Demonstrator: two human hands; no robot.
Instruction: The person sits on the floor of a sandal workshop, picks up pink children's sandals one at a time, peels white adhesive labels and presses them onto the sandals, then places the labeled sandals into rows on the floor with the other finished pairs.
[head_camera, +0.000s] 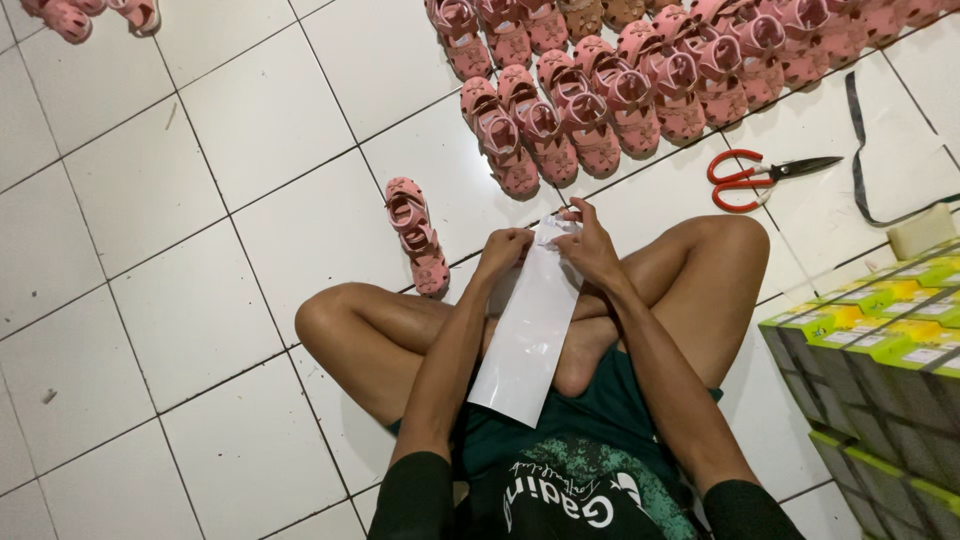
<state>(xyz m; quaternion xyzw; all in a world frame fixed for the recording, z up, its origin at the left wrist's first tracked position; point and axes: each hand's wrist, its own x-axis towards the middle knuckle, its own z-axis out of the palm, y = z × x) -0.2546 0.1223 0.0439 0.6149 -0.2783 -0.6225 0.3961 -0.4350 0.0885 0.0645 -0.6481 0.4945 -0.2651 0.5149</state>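
Clear plastic bag (528, 330) pinched at top edge by left hand (503, 250) and right hand (590, 250); mouth best parted evenly, pink sandals (417, 236) nearby on floor (250, 130).

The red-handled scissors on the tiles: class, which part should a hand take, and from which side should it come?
Take the red-handled scissors by the two red loops, which lie at the left end, nearer the person's knee. The closed dark blades point right, away from the right hand. Coming from the loop side, from above, probably keeps the fingers off the tips. The scissors lie flat on the white tile floor, with bare tile all around them.
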